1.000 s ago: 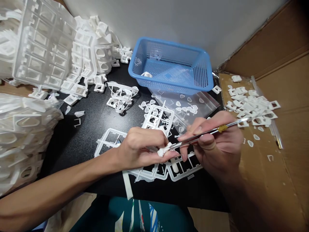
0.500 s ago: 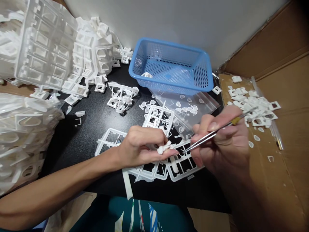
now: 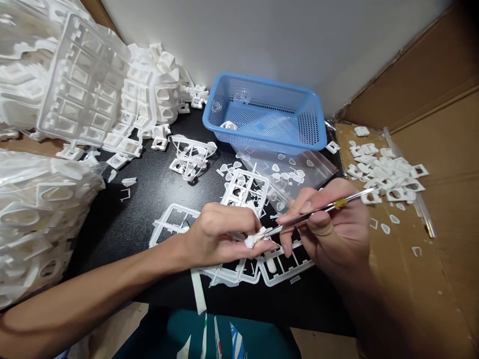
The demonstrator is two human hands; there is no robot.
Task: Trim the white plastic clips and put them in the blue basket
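Observation:
My left hand [image 3: 224, 234] is closed around a small white plastic part [image 3: 254, 238], pinched between thumb and curled fingers. In my right hand [image 3: 329, 229] is a slim, pointed metal tool [image 3: 354, 196] with a yellow band. Its tip meets the white part at my left fingertips; whether it is a blade or tweezers I cannot tell. Below and around both hands lie white plastic sprue frames [image 3: 286, 274], partly hidden by my left hand. Small white loops and slivers [image 3: 275, 168] are scattered just beyond.
A blue plastic basket [image 3: 264, 142] stands at the back with a white piece inside. Large clear bags of white parts [image 3: 33, 224] and moulded sheets [image 3: 80, 80] crowd the left. White square parts [image 3: 392, 174] are heaped on cardboard [image 3: 407, 279] at right.
My right hand has moved left, bringing the tool's tip from just beside my left fingertips onto the white part. My left hand keeps its grip. The view has tilted slightly.

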